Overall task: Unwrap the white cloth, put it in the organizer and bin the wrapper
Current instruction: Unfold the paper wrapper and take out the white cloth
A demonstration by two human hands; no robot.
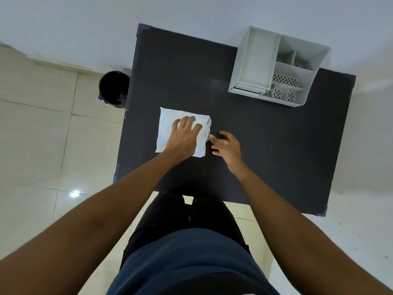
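Observation:
A white wrapped cloth point(170, 126) lies flat on the left-middle of the dark table point(265, 145). My left hand point(184, 137) rests palm down on it with fingers spread, pressing on its right half. My right hand point(226, 145) hovers just right of the cloth's right edge, fingers apart, with its fingertips touching or nearly touching that edge. I cannot make out the wrapper apart from the cloth. A white organizer point(276, 67) with several compartments stands at the table's far right. A black bin point(113, 89) stands on the floor left of the table.
Pale floor tiles point(42, 135) surround the table. A white wall runs behind the table and the organizer. My torso stands close against the table's near edge.

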